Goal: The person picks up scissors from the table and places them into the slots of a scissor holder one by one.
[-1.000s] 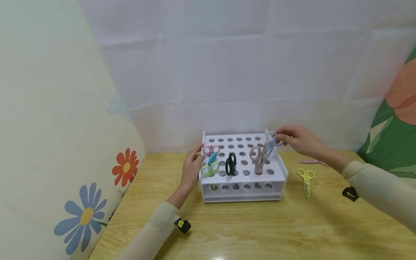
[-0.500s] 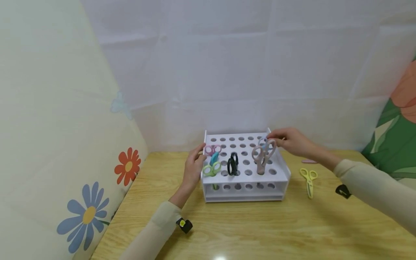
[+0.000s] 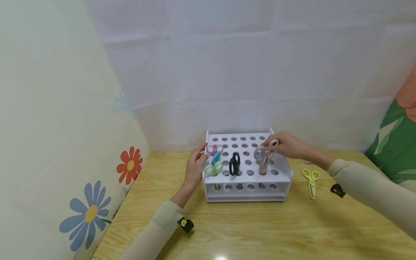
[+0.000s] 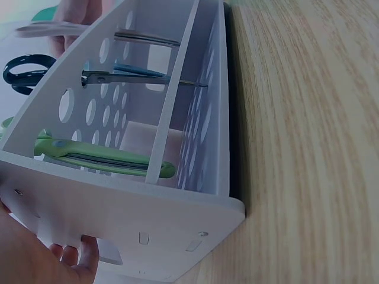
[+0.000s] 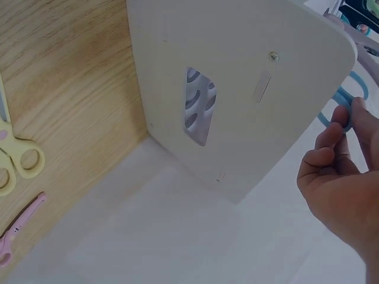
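My left hand [image 3: 195,168] grips the white rack [image 3: 245,198] by its left side; in the left wrist view, fingers [image 4: 89,254] curl through the side panel's cutout. With my right hand [image 3: 287,144] I pinch the handle of blue scissors [image 5: 340,96] over the rack's right part. In the head view they are mostly hidden behind grey-pink scissors [image 3: 262,168] standing in a front hole. Black scissors [image 3: 233,167] stand near the middle. Along the left side are green scissors [image 3: 213,168], a teal handle [image 3: 216,158] and pink scissors [image 3: 215,149].
Yellow scissors [image 3: 312,182] lie on the wooden table [image 3: 247,231] right of the rack. Behind them are pink scissors [image 5: 22,222], largely covered by my right forearm in the head view. A white cloth [image 3: 227,72] hangs behind the rack.
My right hand has moved left and slightly down with the blue scissors, from beyond the rack's right edge to over its holes. My left hand keeps its grip on the rack.
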Demonstrator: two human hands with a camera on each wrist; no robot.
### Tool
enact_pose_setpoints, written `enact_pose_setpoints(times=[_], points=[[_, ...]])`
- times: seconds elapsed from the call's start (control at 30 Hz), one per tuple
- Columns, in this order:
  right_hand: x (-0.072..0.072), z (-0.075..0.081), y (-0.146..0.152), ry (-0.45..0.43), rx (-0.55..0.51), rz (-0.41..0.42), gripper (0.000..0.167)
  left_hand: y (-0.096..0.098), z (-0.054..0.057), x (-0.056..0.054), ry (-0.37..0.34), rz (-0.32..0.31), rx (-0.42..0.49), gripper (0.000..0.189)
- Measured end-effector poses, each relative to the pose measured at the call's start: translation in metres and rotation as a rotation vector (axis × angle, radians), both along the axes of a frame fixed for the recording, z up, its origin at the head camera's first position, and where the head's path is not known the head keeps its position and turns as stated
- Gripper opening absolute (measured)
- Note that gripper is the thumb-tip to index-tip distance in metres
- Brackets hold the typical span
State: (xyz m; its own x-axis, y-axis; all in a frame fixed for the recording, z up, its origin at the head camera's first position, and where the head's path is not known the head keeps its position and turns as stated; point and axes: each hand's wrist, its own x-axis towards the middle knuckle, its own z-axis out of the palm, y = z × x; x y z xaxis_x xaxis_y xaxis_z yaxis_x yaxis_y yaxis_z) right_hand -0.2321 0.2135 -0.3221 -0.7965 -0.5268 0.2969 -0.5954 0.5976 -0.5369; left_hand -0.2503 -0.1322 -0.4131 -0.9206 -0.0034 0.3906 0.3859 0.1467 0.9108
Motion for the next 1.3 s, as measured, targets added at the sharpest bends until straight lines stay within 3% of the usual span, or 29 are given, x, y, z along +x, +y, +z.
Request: enact_pose_setpoints(times=[0.2, 0.43, 0.93, 1.13, 1.3], points=[[0.001, -0.003, -0.001, -0.061, 0.022, 0.053, 0.017, 0.001, 0.001, 0.002, -0.015, 0.002, -0.006, 0.045], [0.0, -0.006, -0.003, 0.006, 0.039, 0.134, 0.02, 0.001, 0.002, 0.003, -0.019, 0.011, -0.016, 0.045], [0.008, -0.012, 0.0, -0.074, 0.027, 0.032, 0.028, 0.006, -0.001, 0.001, -0.033, -0.016, -0.014, 0.045], [0.013, -0.009, 0.009, -0.123, -0.002, -0.058, 0.029, 0.006, 0.001, 0.002, -0.058, -0.02, 0.001, 0.045], [0.019, -0.002, 0.018, -0.161, -0.057, -0.06, 0.027, 0.001, 0.001, 0.003, -0.083, -0.017, -0.004, 0.045]])
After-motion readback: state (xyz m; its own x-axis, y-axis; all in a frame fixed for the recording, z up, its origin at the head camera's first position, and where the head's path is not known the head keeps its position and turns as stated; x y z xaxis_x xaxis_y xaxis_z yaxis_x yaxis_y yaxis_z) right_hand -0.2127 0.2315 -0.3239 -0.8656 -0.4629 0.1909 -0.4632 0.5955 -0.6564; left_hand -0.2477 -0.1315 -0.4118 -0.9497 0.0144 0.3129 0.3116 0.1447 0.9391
